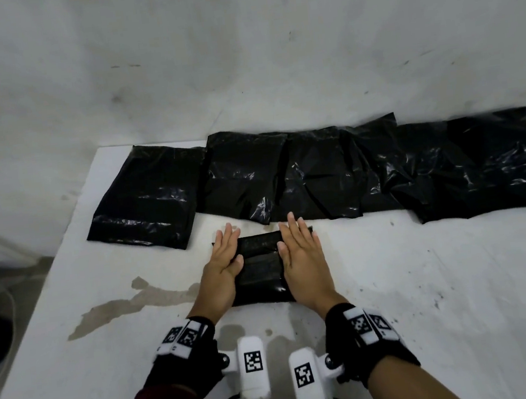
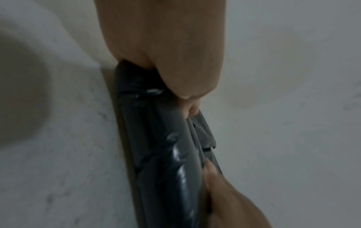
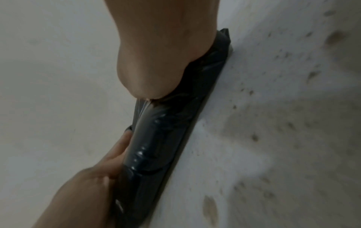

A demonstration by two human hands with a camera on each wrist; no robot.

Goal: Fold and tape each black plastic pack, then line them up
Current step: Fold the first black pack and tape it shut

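A small folded black plastic pack (image 1: 261, 268) lies on the white table (image 1: 428, 279) in front of me. My left hand (image 1: 223, 263) presses flat on its left end and my right hand (image 1: 300, 254) on its right end, both with straight fingers. In the left wrist view the left hand (image 2: 162, 54) bears down on the pack (image 2: 160, 146), with the right hand (image 2: 230, 200) at its far end. The right wrist view shows the right hand (image 3: 162, 54) on the pack (image 3: 166, 138) and the left hand (image 3: 87, 192) at the other end. No tape is visible.
Several larger black packs (image 1: 311, 174) lie side by side in a row along the table's back, from the leftmost one (image 1: 143, 196) to the right border. A brownish stain (image 1: 135, 302) marks the table left of my hands. The table's left edge (image 1: 63, 241) drops to the floor.
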